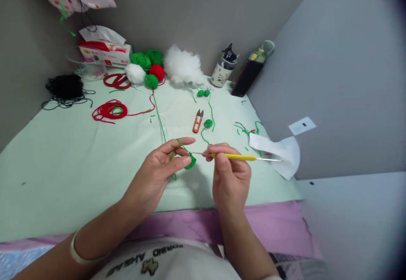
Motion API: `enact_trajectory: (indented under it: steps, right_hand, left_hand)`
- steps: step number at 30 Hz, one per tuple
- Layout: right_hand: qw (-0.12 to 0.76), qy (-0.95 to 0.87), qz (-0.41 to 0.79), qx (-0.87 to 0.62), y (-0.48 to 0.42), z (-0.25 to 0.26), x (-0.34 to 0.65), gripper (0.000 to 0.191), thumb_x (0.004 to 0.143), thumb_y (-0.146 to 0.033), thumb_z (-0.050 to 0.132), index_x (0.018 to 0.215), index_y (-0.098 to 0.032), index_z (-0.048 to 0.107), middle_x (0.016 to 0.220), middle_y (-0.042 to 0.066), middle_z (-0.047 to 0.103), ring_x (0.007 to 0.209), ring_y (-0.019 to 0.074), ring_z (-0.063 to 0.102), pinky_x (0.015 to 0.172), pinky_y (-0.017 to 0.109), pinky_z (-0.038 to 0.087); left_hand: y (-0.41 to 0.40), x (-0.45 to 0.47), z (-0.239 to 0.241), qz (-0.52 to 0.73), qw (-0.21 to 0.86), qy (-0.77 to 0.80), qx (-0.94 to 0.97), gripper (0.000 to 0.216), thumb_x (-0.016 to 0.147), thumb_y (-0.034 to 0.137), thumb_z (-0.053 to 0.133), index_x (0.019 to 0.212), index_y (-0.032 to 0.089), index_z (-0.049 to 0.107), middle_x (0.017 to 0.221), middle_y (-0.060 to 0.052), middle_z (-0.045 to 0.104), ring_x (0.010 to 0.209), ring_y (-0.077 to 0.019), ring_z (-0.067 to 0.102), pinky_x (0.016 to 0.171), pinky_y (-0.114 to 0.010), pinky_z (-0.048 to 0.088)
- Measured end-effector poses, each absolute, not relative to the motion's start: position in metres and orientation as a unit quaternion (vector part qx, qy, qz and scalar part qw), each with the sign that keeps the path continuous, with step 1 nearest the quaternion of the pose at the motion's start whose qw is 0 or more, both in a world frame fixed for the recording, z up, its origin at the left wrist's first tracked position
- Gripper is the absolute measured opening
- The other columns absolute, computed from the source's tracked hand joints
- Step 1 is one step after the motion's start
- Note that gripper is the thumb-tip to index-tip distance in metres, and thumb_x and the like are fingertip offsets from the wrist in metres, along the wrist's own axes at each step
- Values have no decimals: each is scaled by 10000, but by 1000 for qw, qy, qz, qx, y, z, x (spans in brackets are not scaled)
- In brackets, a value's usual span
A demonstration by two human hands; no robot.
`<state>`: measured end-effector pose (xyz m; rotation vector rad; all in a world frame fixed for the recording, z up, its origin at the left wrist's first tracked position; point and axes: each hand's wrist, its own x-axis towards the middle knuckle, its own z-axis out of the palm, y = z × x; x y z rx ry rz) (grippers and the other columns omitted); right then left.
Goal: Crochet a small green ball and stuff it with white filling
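Observation:
My left hand [161,166] pinches a small green crochet piece [190,161] between thumb and fingers. Green yarn [161,123] runs from the table up over its raised index finger. In my right hand [231,172] is a crochet hook [237,157] with a yellow handle, held like a pen. The hook's thin metal tip reaches left to the top edge of the green piece; whether it sits inside a stitch I cannot tell. Just beyond the hands lie orange thread snips [197,122] and a small green crocheted ball [208,123] with a yarn tail.
At the back are green yarn balls [141,61], a red ball [157,72], white stuffing [184,66], a tissue box [106,53], red scissors [117,81] and a pen cup [223,70]. Black yarn [65,87] lies left, white paper [275,153] right. Grey walls enclose the table.

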<state>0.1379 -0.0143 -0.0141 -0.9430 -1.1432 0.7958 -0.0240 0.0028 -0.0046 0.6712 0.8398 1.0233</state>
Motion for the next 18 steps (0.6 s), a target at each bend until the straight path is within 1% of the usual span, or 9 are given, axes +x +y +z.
enact_trajectory:
  steps: [3,7,9,12,15,18]
  right_hand:
    - [634,-515,391,-424,-13,-16,135,140,989,-337,693,961,-277,817,926,30,796,861,195,711,786,351,567]
    - [629,-497,429,-416,-13,-21,135,134,993,-336,694,983,-280,815,948,20,811,812,170,712,781,333,582]
    - [632,-487,440,-412,-13,-22,137,141,995,-351,692,989,-273,808,955,25,808,795,165,703,777,334,580]
    - [629,-492,435,-416,-14,-21,138,151,995,-362,690,982,-267,807,948,29,796,792,167,694,777,339,572]
    - [634,-516,404,-411,-14,-18,136,135,994,-338,695,976,-281,816,906,21,785,795,171,685,749,329,559]
    - [647,-535,363,-404,-13,-15,134,135,1000,-295,686,980,-302,820,891,13,787,828,178,686,728,319,552]
  left_hand:
    - [-1,-21,-6,464,723,385,337,352,834,287,880,1180,329,823,874,26,639,831,-123,532,767,-228,410]
    - [-5,-21,-6,454,730,378,344,336,860,313,852,1194,313,819,939,0,695,926,-168,607,885,-283,435]
    - [-5,-22,-6,456,733,374,341,330,858,315,850,1186,304,819,960,-11,719,963,-192,638,920,-307,442]
    - [-4,-22,-6,463,723,381,342,340,850,327,858,1185,288,816,974,-21,738,958,-198,641,918,-315,441]
    - [-3,-22,-5,468,714,394,341,348,832,341,875,1171,283,818,951,-20,734,923,-189,612,874,-303,430]
    - [-2,-23,-3,446,727,393,344,332,809,352,890,1129,281,833,903,-9,696,861,-173,566,802,-288,407]
